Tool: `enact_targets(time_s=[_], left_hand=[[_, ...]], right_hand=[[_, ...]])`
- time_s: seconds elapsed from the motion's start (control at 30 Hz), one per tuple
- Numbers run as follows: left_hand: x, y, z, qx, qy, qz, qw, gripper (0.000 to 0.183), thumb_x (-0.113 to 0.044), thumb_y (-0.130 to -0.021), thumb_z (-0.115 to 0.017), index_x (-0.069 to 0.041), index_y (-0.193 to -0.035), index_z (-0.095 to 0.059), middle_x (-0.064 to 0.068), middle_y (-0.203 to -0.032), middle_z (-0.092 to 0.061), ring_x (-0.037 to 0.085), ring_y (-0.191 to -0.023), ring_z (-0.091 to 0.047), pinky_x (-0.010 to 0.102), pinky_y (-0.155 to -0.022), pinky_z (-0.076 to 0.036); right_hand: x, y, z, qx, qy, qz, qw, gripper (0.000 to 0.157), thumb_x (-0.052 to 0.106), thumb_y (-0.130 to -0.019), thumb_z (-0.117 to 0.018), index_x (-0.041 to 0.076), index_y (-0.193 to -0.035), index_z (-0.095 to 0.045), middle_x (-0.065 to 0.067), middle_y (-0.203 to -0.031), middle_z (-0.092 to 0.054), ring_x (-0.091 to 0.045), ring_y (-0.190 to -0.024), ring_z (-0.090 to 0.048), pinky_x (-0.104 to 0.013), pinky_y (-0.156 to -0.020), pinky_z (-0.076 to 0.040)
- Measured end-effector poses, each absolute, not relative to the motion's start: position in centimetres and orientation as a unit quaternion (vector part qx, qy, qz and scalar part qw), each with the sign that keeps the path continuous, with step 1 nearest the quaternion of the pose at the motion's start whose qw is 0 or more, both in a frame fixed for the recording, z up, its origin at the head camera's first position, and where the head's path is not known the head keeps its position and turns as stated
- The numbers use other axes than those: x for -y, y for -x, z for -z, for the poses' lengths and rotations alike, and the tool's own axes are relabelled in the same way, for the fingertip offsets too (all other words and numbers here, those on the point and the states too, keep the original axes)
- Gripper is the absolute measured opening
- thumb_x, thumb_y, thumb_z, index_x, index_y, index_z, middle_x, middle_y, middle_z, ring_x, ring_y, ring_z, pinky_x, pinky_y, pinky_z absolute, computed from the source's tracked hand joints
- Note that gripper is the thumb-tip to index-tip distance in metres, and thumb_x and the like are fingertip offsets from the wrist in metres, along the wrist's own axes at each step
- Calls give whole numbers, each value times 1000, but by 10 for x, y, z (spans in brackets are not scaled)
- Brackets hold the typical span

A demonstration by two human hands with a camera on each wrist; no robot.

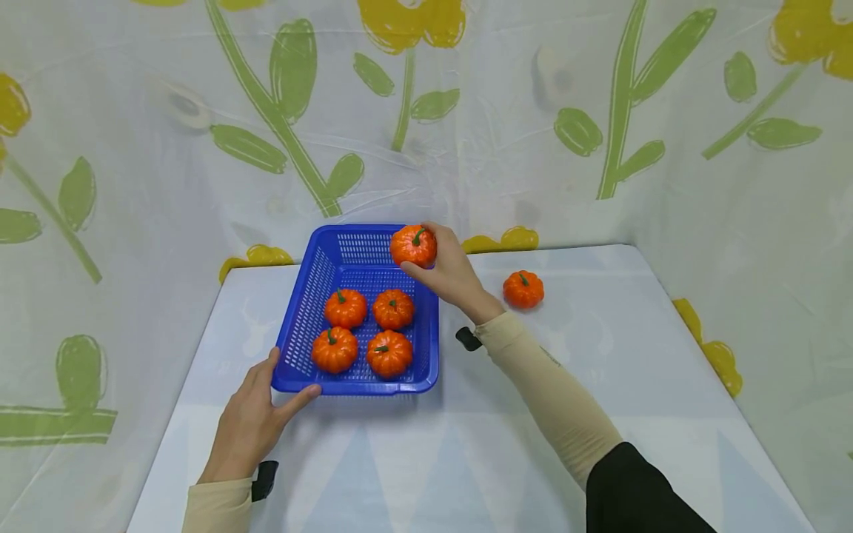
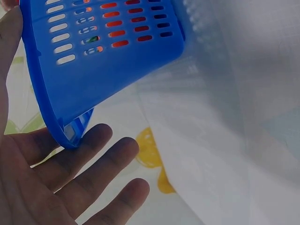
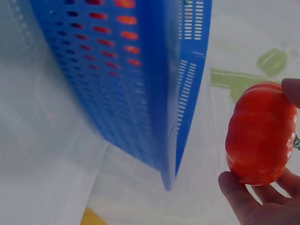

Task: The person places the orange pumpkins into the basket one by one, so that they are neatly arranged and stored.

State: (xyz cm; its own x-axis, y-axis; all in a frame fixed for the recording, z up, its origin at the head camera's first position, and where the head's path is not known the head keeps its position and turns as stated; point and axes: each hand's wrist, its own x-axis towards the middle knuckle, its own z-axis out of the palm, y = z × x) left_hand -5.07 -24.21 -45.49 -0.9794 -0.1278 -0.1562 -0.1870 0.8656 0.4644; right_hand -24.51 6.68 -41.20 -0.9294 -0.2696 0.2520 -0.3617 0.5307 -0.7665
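My right hand [image 1: 456,274] grips a small orange pumpkin [image 1: 413,246] with a green stem, fingers and thumb around its sides. This pumpkin is above the far right corner of a blue plastic basket [image 1: 426,377]; in the right wrist view the held pumpkin [image 3: 260,136] appears beside the basket's rim. Inside the basket sit several similar pumpkins [image 1: 389,354]. At the basket's near left corner, my left hand [image 1: 248,418] touches the rim, thumb along the front edge. Its fingers [image 2: 101,164] look extended and loosely spread in the left wrist view.
Another orange pumpkin [image 1: 523,289] lies on the white table [image 1: 533,474], right of the basket and beyond my right wrist. A floral-printed curtain [image 1: 493,148] surrounds the table behind and on both sides.
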Motion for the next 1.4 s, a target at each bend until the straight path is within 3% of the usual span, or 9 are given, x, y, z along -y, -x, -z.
enact_targets(time_s=[0.4,0.63,1.0,1.4], left_hand=[[244,50,457,-963,73,-253,52,119,-81,-83,-56,-2,-162,-14,31,-157,-31,53,-138,-37,68,-107,-35],[245,51,455,-964,65,-255,44,118,-80,-83,-57,-2,-162,-15,32,-156,-32,53,-138,-37,68,-107,-36],[244,51,453,-964,71,-249,57,118,-79,-84,-58,-3,-162,-14,32,-156,-31,54,-137,-37,69,-106,-36],[244,51,453,-966,71,-243,58,119,-81,-82,-57,-2,-162,-15,32,-155,-32,54,-136,-38,69,-106,-37]], right_hand=[[-19,261,407,874,-141,-465,21,80,40,-88,-79,14,-152,-38,-14,-146,-33,-28,-123,-54,-37,-103,-51],[0,270,415,889,-126,-441,-13,78,40,-88,-79,16,-152,-41,-15,-142,-36,-28,-122,-53,-38,-102,-52],[20,276,435,920,-137,-364,-45,74,41,-88,-78,18,-151,-46,-15,-146,-41,-31,-129,-40,-42,-102,-50],[29,279,455,922,-113,-360,-85,75,32,-87,-81,17,-151,-45,-16,-145,-41,-29,-126,-48,-42,-104,-50]])
